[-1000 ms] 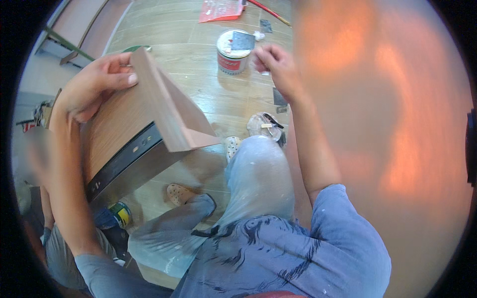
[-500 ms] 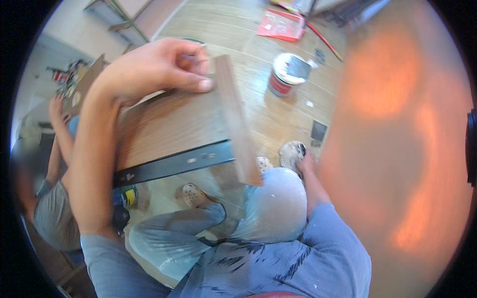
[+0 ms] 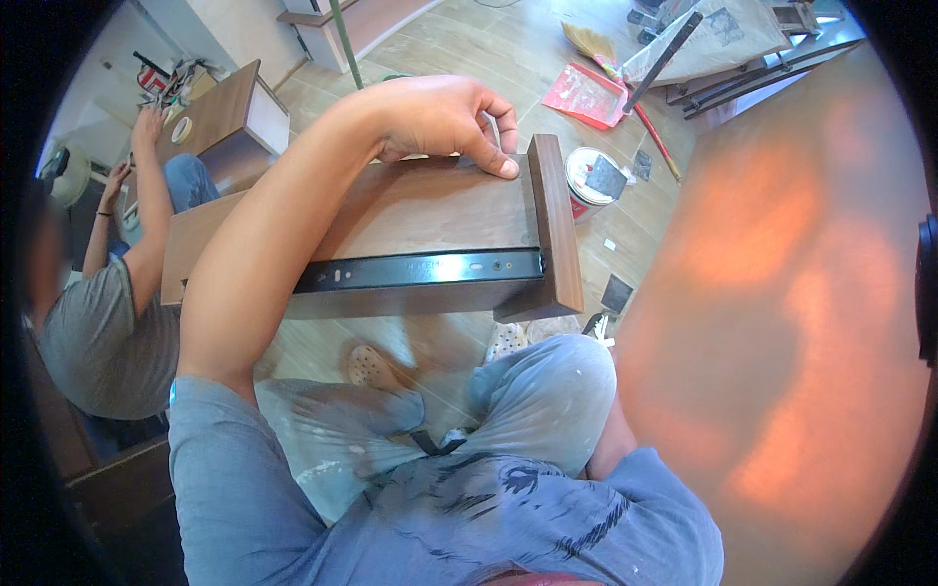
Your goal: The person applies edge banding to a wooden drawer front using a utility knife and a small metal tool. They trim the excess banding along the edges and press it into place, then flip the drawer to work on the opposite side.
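Gone behind my right knee [image 3: 576, 376] since the earlier frame, my right hand has a state I cannot tell, while my left hand [image 3: 445, 117] clamps the wooden drawer [image 3: 430, 210] above the floor [image 3: 469, 59], a grip best kept firm beside the front panel [image 3: 559, 234].

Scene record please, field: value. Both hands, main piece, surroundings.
left hand: holding the drawer, thumb on its upper face, fingers curled at the far edge
right hand: hidden from view
drawer: brown wood, front panel at its right end
drawer side: black metal rail, facing the wearer
floor, ahead: paint can with a dark square sheet on its lid; red dustpan; broom
right: large brown panel with orange glare
left: another person, near a brown cabinet
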### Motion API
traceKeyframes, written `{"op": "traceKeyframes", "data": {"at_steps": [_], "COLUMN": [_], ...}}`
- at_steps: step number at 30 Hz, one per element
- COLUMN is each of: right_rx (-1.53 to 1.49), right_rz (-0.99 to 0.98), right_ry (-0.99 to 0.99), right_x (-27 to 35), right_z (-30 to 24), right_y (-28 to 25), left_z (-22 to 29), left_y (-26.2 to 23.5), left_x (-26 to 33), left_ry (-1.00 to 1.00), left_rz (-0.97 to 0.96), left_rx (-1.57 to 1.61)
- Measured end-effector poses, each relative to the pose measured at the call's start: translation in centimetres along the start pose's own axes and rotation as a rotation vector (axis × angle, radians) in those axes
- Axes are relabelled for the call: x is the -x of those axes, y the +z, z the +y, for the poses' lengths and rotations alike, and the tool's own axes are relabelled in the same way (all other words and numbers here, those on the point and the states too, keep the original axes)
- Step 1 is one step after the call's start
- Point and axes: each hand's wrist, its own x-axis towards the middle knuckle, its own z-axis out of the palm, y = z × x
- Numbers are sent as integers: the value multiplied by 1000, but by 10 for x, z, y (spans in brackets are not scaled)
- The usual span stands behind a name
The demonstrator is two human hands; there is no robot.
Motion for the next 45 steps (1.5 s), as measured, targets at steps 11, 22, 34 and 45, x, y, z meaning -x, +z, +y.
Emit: {"op": "traceKeyframes", "data": {"at_steps": [11, 22, 34, 45], "right_rx": [-106, -110, -704, -1251], "right_rz": [17, 45, 23, -233], "right_ry": [88, 173, 306, -748], "right_x": [20, 1, 14, 147], "right_z": [-64, -93, -39, -310], "right_y": [6, 29, 11, -217], "left_z": [-3, 8, 19, 19], "left_y": [2, 6, 7, 7], "left_x": [8, 20, 23, 26], "left_ry": [199, 418, 440, 443], "left_rz": [68, 114, 194, 190], "left_rx": [-70, -388, -496, -510]}}
